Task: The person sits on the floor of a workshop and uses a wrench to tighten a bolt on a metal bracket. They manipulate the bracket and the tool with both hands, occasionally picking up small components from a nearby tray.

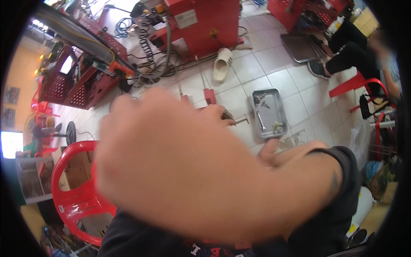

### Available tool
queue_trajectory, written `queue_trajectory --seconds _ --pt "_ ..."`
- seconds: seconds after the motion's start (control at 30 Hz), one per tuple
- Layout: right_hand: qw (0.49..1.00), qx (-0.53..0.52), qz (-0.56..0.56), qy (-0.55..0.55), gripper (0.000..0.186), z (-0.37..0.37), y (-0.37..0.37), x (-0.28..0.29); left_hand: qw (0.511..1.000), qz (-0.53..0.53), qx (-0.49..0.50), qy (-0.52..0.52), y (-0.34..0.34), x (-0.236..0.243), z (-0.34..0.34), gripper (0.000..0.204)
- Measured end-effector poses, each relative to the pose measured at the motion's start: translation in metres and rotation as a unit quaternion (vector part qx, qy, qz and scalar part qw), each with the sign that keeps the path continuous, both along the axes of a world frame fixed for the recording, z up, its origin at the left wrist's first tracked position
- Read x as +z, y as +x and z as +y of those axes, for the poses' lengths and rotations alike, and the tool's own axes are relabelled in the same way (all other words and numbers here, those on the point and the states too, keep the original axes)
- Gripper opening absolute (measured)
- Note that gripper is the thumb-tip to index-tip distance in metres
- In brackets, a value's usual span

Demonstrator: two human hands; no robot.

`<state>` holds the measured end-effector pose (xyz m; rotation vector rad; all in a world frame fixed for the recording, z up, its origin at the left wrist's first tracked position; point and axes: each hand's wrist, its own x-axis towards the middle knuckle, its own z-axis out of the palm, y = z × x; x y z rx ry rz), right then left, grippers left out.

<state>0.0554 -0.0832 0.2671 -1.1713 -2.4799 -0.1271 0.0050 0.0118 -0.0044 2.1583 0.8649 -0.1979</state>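
Observation:
My right forearm crosses the view from the right, close up and blurred. My right hand [143,115] is raised at the left; its fingers are smeared and partly hidden, so I cannot tell what they hold. Beyond it, part of my left hand [212,113] shows, fingers bent round a dark metal part [227,115]. A thin metal rod with a crosspiece [241,121] sticks out to the right of that hand. Just past it stands a red metal piece [209,96]. To the right, a grey metal tray [280,112] on the tiled floor holds a wrench [260,121] and small metal parts.
A cream clog [222,66] lies before a red machine cabinet [205,30]. Hoses and cables run along the floor at its left. A red plastic chair [64,188] stands at my left. Another person's leg [355,60] and a dark tray [299,48] are at the far right.

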Motion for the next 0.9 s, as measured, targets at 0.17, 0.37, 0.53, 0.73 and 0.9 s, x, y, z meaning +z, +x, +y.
queue_trajectory --seconds 0.17,0.37,0.53,0.73,0.9 --pt "0.995 0.023 -0.091 0.033 0.011 -0.005 -0.022 0.017 0.999 0.012 -0.031 0.034 0.005 0.002 0.006 0.048" --pt "0.991 0.014 -0.133 0.025 0.011 -0.004 -0.023 0.022 0.999 -0.023 -0.017 0.031 0.008 -0.002 0.008 0.048" --pt "0.988 0.001 -0.155 -0.003 0.011 0.002 -0.024 0.012 0.997 -0.069 -0.029 0.019 0.006 -0.017 0.008 0.048" --pt "0.993 -0.050 -0.057 0.094 0.018 -0.018 0.002 0.019 0.987 -0.142 -0.010 0.070 -0.006 0.007 0.001 0.040" --pt "0.993 -0.092 -0.060 -0.034 0.026 -0.029 0.001 0.050 0.996 -0.074 -0.012 0.043 -0.005 -0.013 -0.001 0.035"
